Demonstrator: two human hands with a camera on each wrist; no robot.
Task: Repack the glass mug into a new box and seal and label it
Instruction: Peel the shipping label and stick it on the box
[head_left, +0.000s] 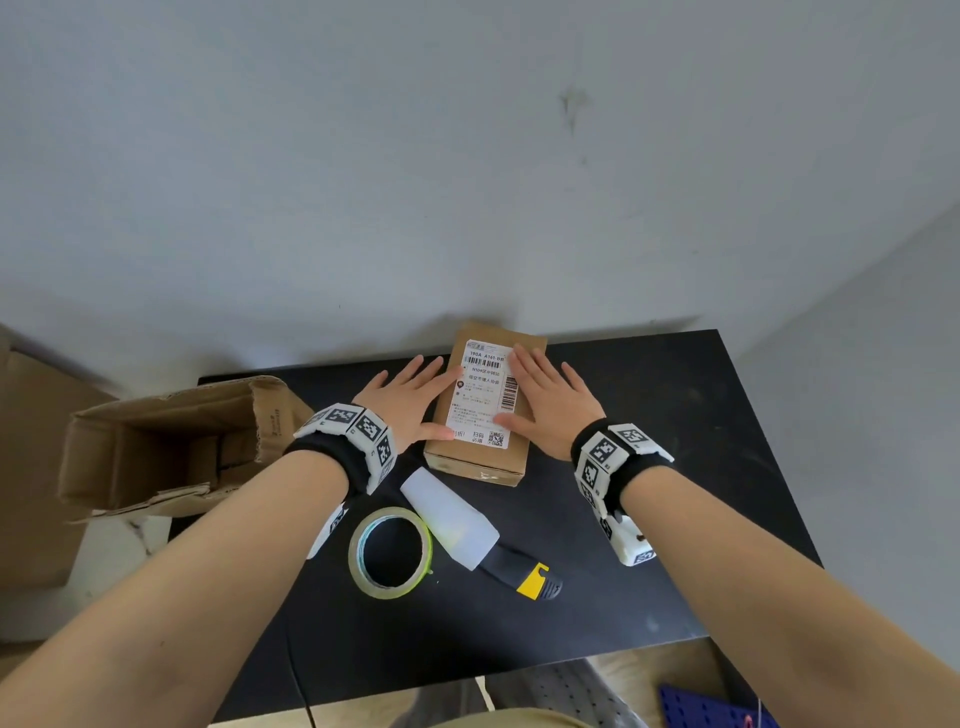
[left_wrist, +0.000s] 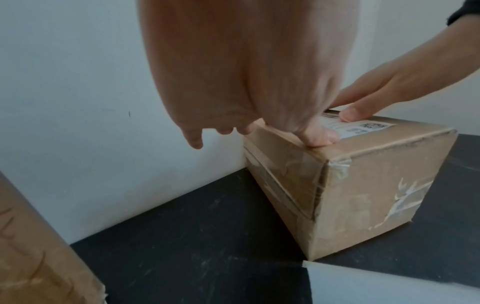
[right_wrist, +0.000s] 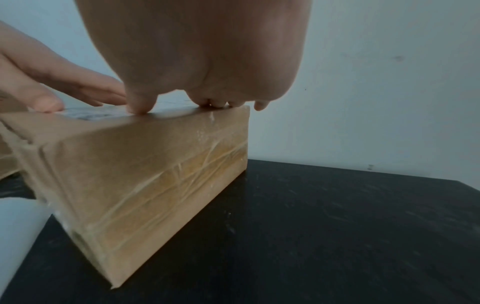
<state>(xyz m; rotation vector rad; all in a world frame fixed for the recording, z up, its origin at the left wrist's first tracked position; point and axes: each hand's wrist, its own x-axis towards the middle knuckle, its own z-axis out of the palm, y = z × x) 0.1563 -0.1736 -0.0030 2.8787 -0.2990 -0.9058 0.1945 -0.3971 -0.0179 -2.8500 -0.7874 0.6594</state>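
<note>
Tape roll (head_left: 390, 552) and box cutter (head_left: 480, 530) lie nearest; beyond, the sealed box (head_left: 480, 410) sits mid-bench (head_left: 675, 415), left hand (head_left: 402, 402) and right hand (head_left: 548, 402) pressing flat, fingers spread, on its shipping label (head_left: 483, 392). Likely fragile inside; lift by the stiff sides.

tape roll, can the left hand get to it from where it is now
Probably yes. The tape roll lies flat on the table just under the left forearm, with nothing on top. The left hand is open, only pressing the label, so it can pull back.
</note>
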